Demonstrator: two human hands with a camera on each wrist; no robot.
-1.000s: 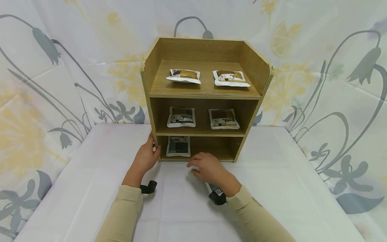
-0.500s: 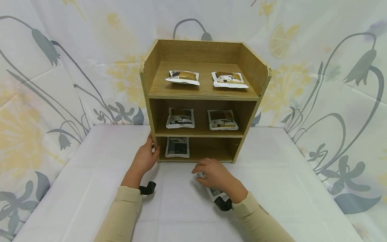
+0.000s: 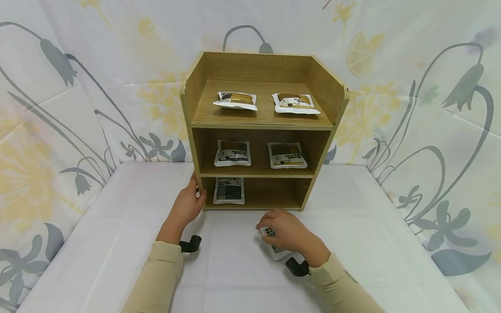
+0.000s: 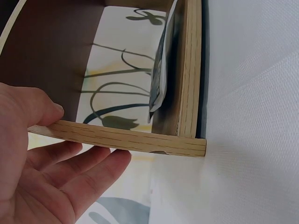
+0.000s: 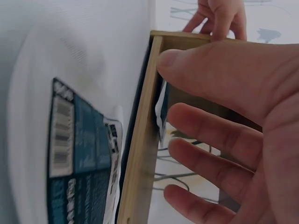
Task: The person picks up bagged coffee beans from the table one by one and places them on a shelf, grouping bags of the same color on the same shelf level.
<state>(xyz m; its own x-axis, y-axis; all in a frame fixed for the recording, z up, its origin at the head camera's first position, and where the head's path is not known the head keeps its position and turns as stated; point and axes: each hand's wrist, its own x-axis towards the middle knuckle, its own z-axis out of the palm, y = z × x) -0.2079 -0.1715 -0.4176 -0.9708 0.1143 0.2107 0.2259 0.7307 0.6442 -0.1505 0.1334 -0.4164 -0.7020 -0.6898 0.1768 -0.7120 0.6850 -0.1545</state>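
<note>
My left hand (image 3: 188, 204) grips the left side panel of a small wooden shelf (image 3: 258, 127); in the left wrist view its thumb (image 4: 44, 108) lies inside and the fingers outside. My right hand (image 3: 289, 230) hovers over a white and dark-blue sachet (image 3: 278, 253) lying on the table. In the right wrist view the thumb and fingers are spread with nothing between them, and the sachet (image 5: 81, 154) shows a barcode. The hand hides part of it in the head view. A similar sachet (image 3: 229, 191) lies on the shelf's bottom level, at left.
Two sachets lie on the middle level, a dark one (image 3: 233, 153) and a brown one (image 3: 287, 155). On the top level are a left sachet (image 3: 236, 100) and a right sachet (image 3: 295, 103). White cloth (image 3: 117, 243) covers the table; a floral backdrop (image 3: 129, 65) hangs behind.
My right hand has moved back from the shelf's lower front edge, to the right and nearer me, over the sachet on the table. The left hand has stayed on the side panel.
</note>
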